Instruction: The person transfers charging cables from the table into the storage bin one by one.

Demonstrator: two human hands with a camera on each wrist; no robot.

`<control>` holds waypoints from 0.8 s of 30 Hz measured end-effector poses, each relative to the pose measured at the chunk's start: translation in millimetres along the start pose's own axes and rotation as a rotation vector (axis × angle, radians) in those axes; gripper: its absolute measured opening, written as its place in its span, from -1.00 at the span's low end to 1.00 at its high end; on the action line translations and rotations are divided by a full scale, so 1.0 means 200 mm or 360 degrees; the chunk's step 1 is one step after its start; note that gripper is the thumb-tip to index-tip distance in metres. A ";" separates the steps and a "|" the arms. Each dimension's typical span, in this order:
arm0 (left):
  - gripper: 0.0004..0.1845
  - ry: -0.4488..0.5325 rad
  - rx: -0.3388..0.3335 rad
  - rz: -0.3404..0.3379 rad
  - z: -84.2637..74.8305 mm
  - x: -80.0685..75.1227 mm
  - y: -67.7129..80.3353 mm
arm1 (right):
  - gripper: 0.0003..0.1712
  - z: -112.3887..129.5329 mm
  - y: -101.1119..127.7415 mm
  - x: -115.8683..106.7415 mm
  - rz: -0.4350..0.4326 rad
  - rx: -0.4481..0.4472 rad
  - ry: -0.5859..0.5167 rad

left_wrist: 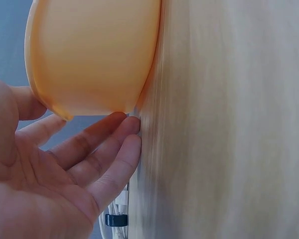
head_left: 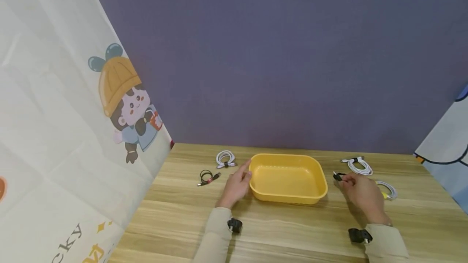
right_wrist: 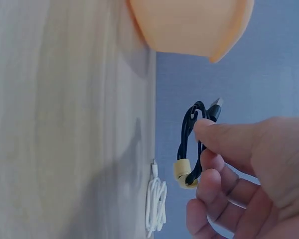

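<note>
A yellow plastic tray (head_left: 289,193) stands empty on the wooden table (head_left: 292,230). My left hand (head_left: 238,184) lies flat beside the tray's left side (left_wrist: 89,55), its straight fingers (left_wrist: 102,149) on the table at the tray's corner. My right hand (head_left: 360,192) is lifted just right of the tray and pinches a coiled black cable (right_wrist: 192,149) with a yellow band, held clear of the table; this black cable (head_left: 339,176) shows at the fingertips. The tray's edge (right_wrist: 199,25) shows above it in the right wrist view.
A coiled white cable (head_left: 225,159) and a coiled black cable with red band (head_left: 207,177) lie left of the tray. Right of it lie another white coil (head_left: 360,165), also white coil (right_wrist: 156,204), and a pale cable with yellow band (head_left: 387,190). A purple wall stands behind; printed curtains hang at both sides.
</note>
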State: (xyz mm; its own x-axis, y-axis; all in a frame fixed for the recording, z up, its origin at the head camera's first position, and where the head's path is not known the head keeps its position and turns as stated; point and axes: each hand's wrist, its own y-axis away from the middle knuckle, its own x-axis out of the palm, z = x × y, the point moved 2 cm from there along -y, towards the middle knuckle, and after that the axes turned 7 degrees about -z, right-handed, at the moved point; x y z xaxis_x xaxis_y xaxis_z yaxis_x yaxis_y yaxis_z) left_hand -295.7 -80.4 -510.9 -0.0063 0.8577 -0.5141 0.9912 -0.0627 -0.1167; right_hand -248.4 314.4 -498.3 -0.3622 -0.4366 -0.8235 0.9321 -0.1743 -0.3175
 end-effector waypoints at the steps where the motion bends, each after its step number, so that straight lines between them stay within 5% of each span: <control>1: -0.48 -0.0005 0.0002 0.0002 0.00 0.00 0.00 | -0.80 0.01 0.00 0.00 -0.0020 -0.0007 -0.0005; 9: -0.48 -0.0003 0.0009 0.0013 0.01 -0.02 0.02 | -0.84 0.09 0.04 -0.02 -0.0160 -0.0056 -0.0044; 24: -0.48 0.0006 0.0019 0.0012 0.04 -0.03 0.03 | -0.81 0.22 0.09 -0.05 -0.0205 -0.0095 -0.0097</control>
State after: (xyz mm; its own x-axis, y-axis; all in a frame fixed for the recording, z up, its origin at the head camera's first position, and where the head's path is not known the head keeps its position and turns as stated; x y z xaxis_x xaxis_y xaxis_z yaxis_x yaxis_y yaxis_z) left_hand -291.0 -90.5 -514.6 0.0017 0.8591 -0.5118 0.9896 -0.0751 -0.1229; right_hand -228.9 277.5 -475.1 -0.4767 -0.4673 -0.7446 0.8759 -0.1803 -0.4476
